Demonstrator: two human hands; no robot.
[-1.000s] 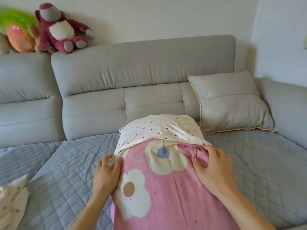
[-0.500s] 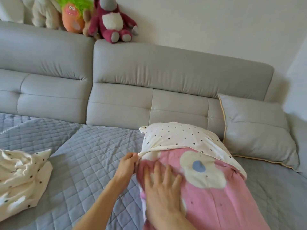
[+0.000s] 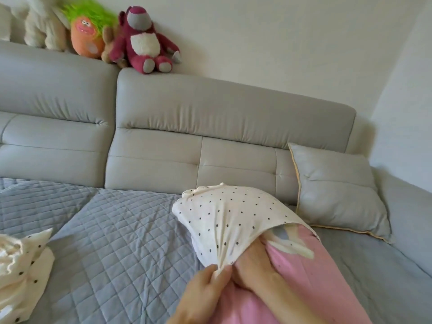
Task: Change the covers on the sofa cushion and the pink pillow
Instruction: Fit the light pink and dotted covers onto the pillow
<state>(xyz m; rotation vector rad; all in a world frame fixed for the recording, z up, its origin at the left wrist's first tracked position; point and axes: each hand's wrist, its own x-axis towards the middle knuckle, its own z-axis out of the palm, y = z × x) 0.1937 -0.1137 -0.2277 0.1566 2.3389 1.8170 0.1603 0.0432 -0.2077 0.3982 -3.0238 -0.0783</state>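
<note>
Head view, looking down and forward over the sofa seat (image 3: 121, 232). Pink pillow (image 3: 311, 284) lies on the quilted seat cover, long axis running from my lap at 6 o'clock up toward the backrest at 12, tilted slightly to 11. Far end of it wears the polka-dot cover (image 3: 231, 218), cream with dark dots; near end is bare pink with part of a flower print showing at the cover's mouth.

Left hand (image 3: 208, 288): grip clamped on the hem of the polka-dot cover, fabric pinched between thumb and fingers and drawn taut toward me. Right hand (image 3: 254, 265): lies on the pink pillow just right of the left, fingers running up under the cover's mouth. Fingertips hidden, so I cannot tell whether that grip is closed or flat.

Key relation: uncovered length of pillow lies at 6 o'clock from my left grip, along the pillow's own axis. Judgement: pull goes straight down that axis, left hand nearer the hem.

Grey sofa cushion (image 3: 336, 195) leans on the backrest at 2 o'clock, apart from both hands. Second dotted cover (image 3: 23, 277) crumpled at 9 o'clock. Plush toys (image 3: 142, 45) on the backrest top.
</note>
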